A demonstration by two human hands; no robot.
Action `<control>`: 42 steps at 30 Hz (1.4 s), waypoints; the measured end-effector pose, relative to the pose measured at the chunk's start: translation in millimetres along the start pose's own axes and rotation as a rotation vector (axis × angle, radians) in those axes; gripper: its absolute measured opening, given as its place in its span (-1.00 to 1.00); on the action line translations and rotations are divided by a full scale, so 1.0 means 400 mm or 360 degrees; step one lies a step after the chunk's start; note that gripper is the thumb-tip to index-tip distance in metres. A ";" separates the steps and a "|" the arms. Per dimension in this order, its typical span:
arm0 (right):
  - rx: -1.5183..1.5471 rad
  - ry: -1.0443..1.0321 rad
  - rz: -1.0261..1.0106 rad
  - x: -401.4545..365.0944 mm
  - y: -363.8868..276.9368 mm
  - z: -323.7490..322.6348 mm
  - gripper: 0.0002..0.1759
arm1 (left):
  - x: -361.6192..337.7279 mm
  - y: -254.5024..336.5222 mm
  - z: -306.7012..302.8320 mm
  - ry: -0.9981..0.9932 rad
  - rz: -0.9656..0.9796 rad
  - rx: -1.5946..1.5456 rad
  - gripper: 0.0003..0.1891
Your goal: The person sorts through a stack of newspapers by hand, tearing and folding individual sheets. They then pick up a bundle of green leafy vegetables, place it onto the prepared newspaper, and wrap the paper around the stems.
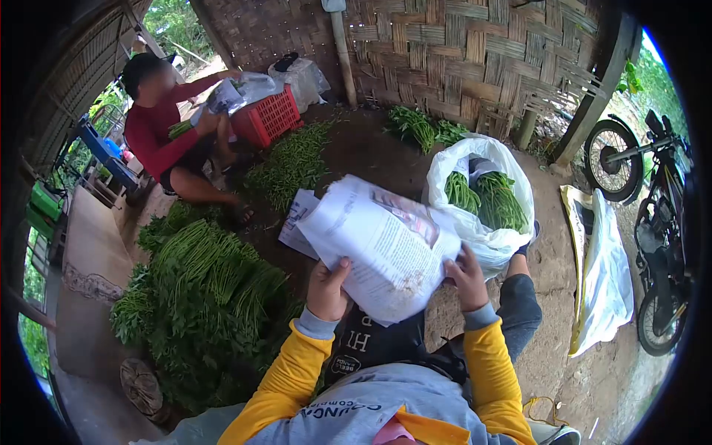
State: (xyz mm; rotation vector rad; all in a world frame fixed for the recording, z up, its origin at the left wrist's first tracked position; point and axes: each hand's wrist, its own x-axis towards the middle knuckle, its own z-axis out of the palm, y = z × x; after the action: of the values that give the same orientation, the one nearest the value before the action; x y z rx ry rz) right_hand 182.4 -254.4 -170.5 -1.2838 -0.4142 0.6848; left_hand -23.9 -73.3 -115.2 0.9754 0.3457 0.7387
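Printed sheets of paper (382,252) are stretched between my two hands above my lap, their lower part stained. My left hand (327,291) pinches the lower left edge with the thumb on top. On the opposite side my right hand (467,279) grips the right edge. Just beyond the right hand stands an open white plastic sack (489,241) with paper-wrapped bundles of green stalks (498,200) inside. To the left of my left hand lies a large heap of leafy green stems (215,289). Another printed sheet (298,222) shows behind the held paper.
A co-worker (167,122) in a red top sits at the back left, handling a plastic bag beside a red crate (267,117). Green pods (293,163) are spread on the floor. More greens (415,127) lie by the woven wall. A flattened sack (602,271) and motorcycle (660,222) are at right.
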 end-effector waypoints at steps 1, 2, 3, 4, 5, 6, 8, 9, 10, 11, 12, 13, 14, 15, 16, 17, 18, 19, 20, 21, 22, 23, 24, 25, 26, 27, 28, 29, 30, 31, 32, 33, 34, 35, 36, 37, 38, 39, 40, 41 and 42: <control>-0.0281 0.0437 -0.0228 -0.007 0.079 -0.050 -0.29 | -0.005 0.015 0.022 0.0064 0.0045 0.0106 -0.70; -0.0401 0.0522 -0.0361 -0.022 0.069 -0.055 -0.28 | -0.008 0.015 0.031 0.0031 0.0042 0.0260 -0.71; -0.0522 0.0611 -0.0493 -0.051 0.030 -0.053 -0.27 | -0.011 0.010 0.040 -0.0008 0.0036 0.0413 -0.72; -0.0643 0.0707 -0.0622 -0.084 -0.015 -0.044 -0.27 | -0.014 0.004 0.051 -0.0057 0.0024 0.0570 -0.73; -0.0620 0.0518 -0.0683 -0.114 -0.070 -0.005 -0.31 | -0.015 -0.013 0.079 -0.0117 0.0109 0.0674 -0.73; -0.0749 0.0323 -0.0793 -0.141 -0.123 0.037 -0.43 | -0.020 -0.018 0.108 -0.0235 0.0126 0.0797 -0.73; -0.1065 -0.0075 -0.0867 -0.188 -0.252 0.117 -0.57 | -0.035 -0.010 0.177 -0.0439 0.0167 0.1036 -0.75; -0.1099 -0.0057 -0.0952 -0.192 -0.251 0.133 -0.57 | -0.038 -0.006 0.199 -0.0566 0.0126 0.0954 -0.76; -0.1135 -0.0049 -0.1038 -0.193 -0.252 0.137 -0.57 | -0.037 -0.007 0.208 -0.0654 0.0110 0.0853 -0.76; -0.1034 -0.0052 -0.0922 -0.197 -0.256 0.132 -0.56 | -0.037 -0.009 0.208 -0.0675 -0.0007 0.0699 -0.75; -0.0931 -0.0064 -0.0805 -0.198 -0.260 0.128 -0.55 | -0.034 -0.003 0.212 -0.0684 -0.0123 0.0546 -0.73; -0.0839 -0.0119 -0.0777 -0.194 -0.251 0.117 -0.53 | -0.034 0.005 0.218 -0.0683 -0.0178 0.0503 -0.73; -0.0841 -0.0140 -0.0752 -0.194 -0.250 0.116 -0.52 | -0.037 0.018 0.225 -0.0675 -0.0238 0.0464 -0.72; -0.0838 -0.0162 -0.0724 -0.194 -0.250 0.118 -0.51 | -0.040 0.027 0.230 -0.0665 -0.0300 0.0430 -0.72; -0.0830 -0.0183 -0.0693 -0.194 -0.246 0.120 -0.50 | -0.039 0.021 0.221 -0.0633 -0.0325 0.0438 -0.72; -0.0847 -0.0194 -0.0694 -0.188 -0.241 0.121 -0.47 | -0.035 0.009 0.208 -0.0603 -0.0347 0.0447 -0.72; -0.0864 -0.0206 -0.0696 -0.183 -0.235 0.122 -0.44 | -0.031 0.000 0.197 -0.0572 -0.0366 0.0455 -0.73; -0.0871 -0.0222 -0.0687 -0.178 -0.233 0.125 -0.42 | -0.028 -0.002 0.189 -0.0579 -0.0357 0.0517 -0.73; -0.0897 -0.0232 -0.0675 -0.173 -0.230 0.129 -0.40 | -0.025 -0.002 0.180 -0.0583 -0.0346 0.0579 -0.74; -0.0924 -0.0243 -0.0663 -0.168 -0.227 0.133 -0.38 | -0.024 -0.003 0.171 -0.0586 -0.0336 0.0640 -0.75; -0.0971 -0.0250 -0.0650 -0.163 -0.223 0.138 -0.37 | -0.023 -0.008 0.162 -0.0595 -0.0280 0.0712 -0.75; -0.1001 -0.0247 -0.0651 -0.157 -0.218 0.145 -0.38 | -0.020 -0.014 0.152 -0.0605 -0.0220 0.0784 -0.76; -0.1032 -0.0245 -0.0651 -0.151 -0.213 0.151 -0.39 | -0.017 -0.019 0.145 -0.0618 -0.0159 0.0854 -0.77; -0.1046 -0.0233 -0.0662 -0.144 -0.206 0.158 -0.41 | -0.016 -0.025 0.141 -0.0563 -0.0188 0.0789 -0.77; -0.1038 -0.0237 -0.0643 -0.140 -0.202 0.159 -0.44 | -0.018 -0.033 0.138 -0.0510 -0.0220 0.0725 -0.77; -0.1030 -0.0240 -0.0625 -0.135 -0.197 0.160 -0.48 | -0.020 -0.038 0.136 -0.0457 -0.0252 0.0660 -0.78; -0.1000 -0.0260 -0.0580 -0.129 -0.196 0.159 -0.51 | -0.020 -0.038 0.133 -0.0443 -0.0274 0.0668 -0.79; -0.0934 -0.0275 -0.0544 -0.125 -0.190 0.157 -0.54 | -0.019 -0.038 0.129 -0.0428 -0.0297 0.0676 -0.80; -0.0868 -0.0289 -0.0509 -0.121 -0.183 0.154 -0.57 | -0.020 -0.038 0.127 -0.0415 -0.0321 0.0685 -0.81; -0.0766 -0.0298 -0.0486 -0.115 -0.169 0.149 -0.60 | -0.020 -0.042 0.122 -0.0392 -0.0313 0.0652 -0.82; -0.0692 -0.0296 -0.0457 -0.112 -0.155 0.147 -0.64 | -0.019 -0.052 0.115 -0.0371 -0.0304 0.0619 -0.82; -0.0618 -0.0293 -0.0429 -0.109 -0.144 0.145 -0.68 | -0.017 -0.061 0.108 -0.0350 -0.0293 0.0586 -0.83; -0.0636 -0.0303 -0.0352 -0.108 -0.140 0.144 -0.69 | -0.013 -0.067 0.098 -0.0359 -0.0240 0.0677 -0.81; -0.0653 -0.0312 -0.0275 -0.107 -0.139 0.143 -0.70 | -0.008 -0.072 0.086 -0.0370 -0.0186 0.0767 -0.78; -0.0671 -0.0320 -0.0200 -0.106 -0.138 0.142 -0.71 | -0.004 -0.073 0.083 -0.0382 -0.0130 0.0857 -0.75; -0.0682 -0.0340 -0.0206 -0.099 -0.123 0.137 -0.72 | -0.001 -0.073 0.085 -0.0343 -0.0008 0.0936 -0.68; -0.0693 -0.0361 -0.0213 -0.088 -0.098 0.128 -0.72 | 0.003 -0.070 0.088 -0.0304 0.0115 0.1015 -0.61; -0.0705 -0.0383 -0.0218 -0.083 -0.093 0.126 -0.73 | 0.005 -0.069 0.090 -0.0262 0.0238 0.1091 -0.53; -0.0541 -0.0366 -0.0198 -0.083 -0.094 0.122 -0.78 | 0.012 -0.068 0.091 -0.0176 0.0352 0.1062 -0.33; -0.0376 -0.0350 -0.0178 -0.083 -0.100 0.120 -0.83 | 0.004 -0.048 0.087 -0.0148 0.0297 0.1154 -0.25; -0.0363 -0.0330 -0.0211 -0.083 -0.107 0.126 -0.84 | -0.003 -0.017 0.095 -0.0117 0.0245 0.1246 -0.16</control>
State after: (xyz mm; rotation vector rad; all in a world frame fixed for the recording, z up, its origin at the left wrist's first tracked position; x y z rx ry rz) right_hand 136.0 -245.3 -113.6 -1.3901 -0.7585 0.6742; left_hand -0.1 -100.3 -100.7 1.7785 0.5147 0.7112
